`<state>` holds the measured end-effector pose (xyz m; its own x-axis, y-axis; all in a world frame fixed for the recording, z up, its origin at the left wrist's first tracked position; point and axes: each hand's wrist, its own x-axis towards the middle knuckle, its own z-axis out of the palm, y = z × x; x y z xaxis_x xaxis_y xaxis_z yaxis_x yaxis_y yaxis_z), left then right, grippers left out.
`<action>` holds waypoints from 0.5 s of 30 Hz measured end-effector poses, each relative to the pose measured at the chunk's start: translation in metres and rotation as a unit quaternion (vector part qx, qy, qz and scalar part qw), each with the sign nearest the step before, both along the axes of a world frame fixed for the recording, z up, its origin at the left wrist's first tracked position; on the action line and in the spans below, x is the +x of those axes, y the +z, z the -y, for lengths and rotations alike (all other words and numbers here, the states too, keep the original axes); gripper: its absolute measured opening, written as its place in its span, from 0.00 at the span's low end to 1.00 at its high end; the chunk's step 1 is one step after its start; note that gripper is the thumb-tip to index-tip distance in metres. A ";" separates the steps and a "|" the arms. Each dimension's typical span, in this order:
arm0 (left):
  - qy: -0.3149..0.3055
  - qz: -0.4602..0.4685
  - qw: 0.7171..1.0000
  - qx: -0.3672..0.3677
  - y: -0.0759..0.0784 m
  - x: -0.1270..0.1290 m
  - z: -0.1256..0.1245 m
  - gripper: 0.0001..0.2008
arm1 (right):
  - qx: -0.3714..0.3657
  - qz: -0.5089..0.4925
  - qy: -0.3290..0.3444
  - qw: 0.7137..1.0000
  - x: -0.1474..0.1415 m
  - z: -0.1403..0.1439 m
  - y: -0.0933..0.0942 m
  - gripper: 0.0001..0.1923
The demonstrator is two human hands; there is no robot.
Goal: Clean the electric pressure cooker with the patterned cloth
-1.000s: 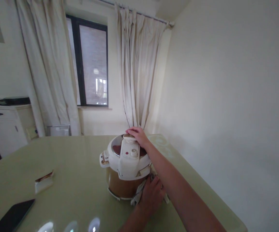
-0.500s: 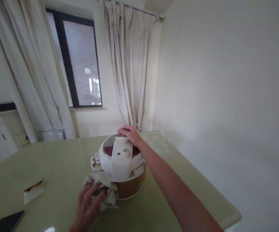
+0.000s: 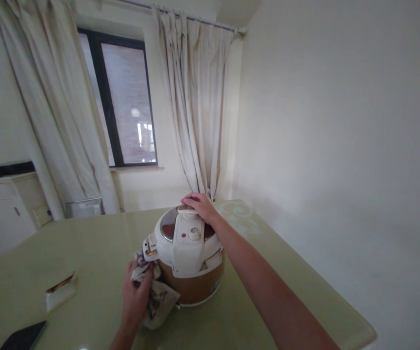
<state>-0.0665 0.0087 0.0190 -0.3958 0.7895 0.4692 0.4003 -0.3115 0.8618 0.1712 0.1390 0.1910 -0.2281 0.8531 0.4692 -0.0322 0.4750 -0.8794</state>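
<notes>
A cream-and-tan electric pressure cooker with a white plastic lid stands on the pale green glossy tabletop, towards the side nearest the plain white wall. The right hand lies on top of the cooker at the far end of its lid handle, fingers curled down over the handle end and pressing on it; the forearm reaches across the cooker's right side. The left hand is low against the cooker's left flank, its fingers closed round a crumpled patterned cloth in white and dark tones, which is pressed against the tan body just under the lid's rim and hangs down to the tabletop at the cooker's foot.

Left of the cooker, well apart from it, a small white folded packet with a brown edge lies flat on the tabletop, and farther left still, at the near edge, sits a flat black slab like a phone or tablet. Behind the cooker hang long cream curtains either side of a dark-framed window, and a white cabinet stands off to the cooker's far left.
</notes>
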 end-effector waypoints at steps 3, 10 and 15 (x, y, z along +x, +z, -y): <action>0.012 -0.097 0.994 0.058 0.008 0.007 0.028 0.17 | -0.002 -0.001 0.000 1.000 0.000 -0.002 -0.001 0.12; 0.071 -0.257 0.936 0.231 -0.001 0.028 0.049 0.05 | -0.009 -0.007 0.000 1.000 0.000 -0.003 -0.003 0.12; 0.072 -0.257 0.925 0.270 0.009 0.050 0.057 0.08 | -0.021 -0.011 0.006 1.000 0.001 -0.003 -0.003 0.12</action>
<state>-0.0168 -0.0486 0.0277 -0.0945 0.3417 0.9350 0.7849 -0.5522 0.2811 0.1726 0.1421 0.1877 -0.2292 0.8697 0.4371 -0.0571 0.4363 -0.8980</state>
